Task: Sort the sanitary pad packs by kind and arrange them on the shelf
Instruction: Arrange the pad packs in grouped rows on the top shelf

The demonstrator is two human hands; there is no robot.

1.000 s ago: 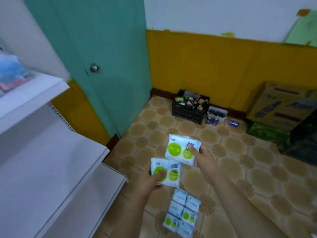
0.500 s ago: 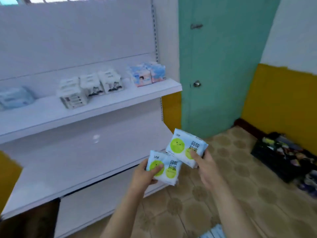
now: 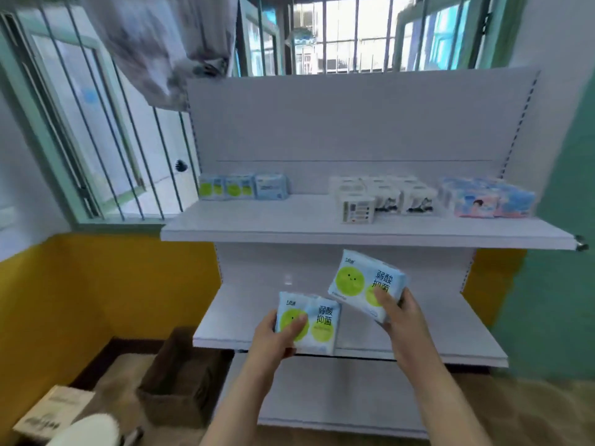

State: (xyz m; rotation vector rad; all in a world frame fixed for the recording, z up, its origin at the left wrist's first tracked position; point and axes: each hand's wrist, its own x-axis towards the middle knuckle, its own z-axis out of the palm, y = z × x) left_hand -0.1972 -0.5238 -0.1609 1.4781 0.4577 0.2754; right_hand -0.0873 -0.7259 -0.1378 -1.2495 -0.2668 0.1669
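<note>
Both forearms reach forward before the shelf (image 3: 370, 231). The left hand (image 3: 273, 338) grips a green-dot pad pack (image 3: 314, 323), thumb across its face; the right hand (image 3: 401, 313) pinches a second green-dot pack (image 3: 360, 281), tilted, higher, over the lower shelf board's front edge

Print on shelf packs (image 3: 225, 188) blurred, unreadable. Lower corner of right-hand pack (image 3: 367, 281) covered by right hand (image 3: 402, 317). Floor box (image 3: 48, 413) cut off at left edge.
</note>
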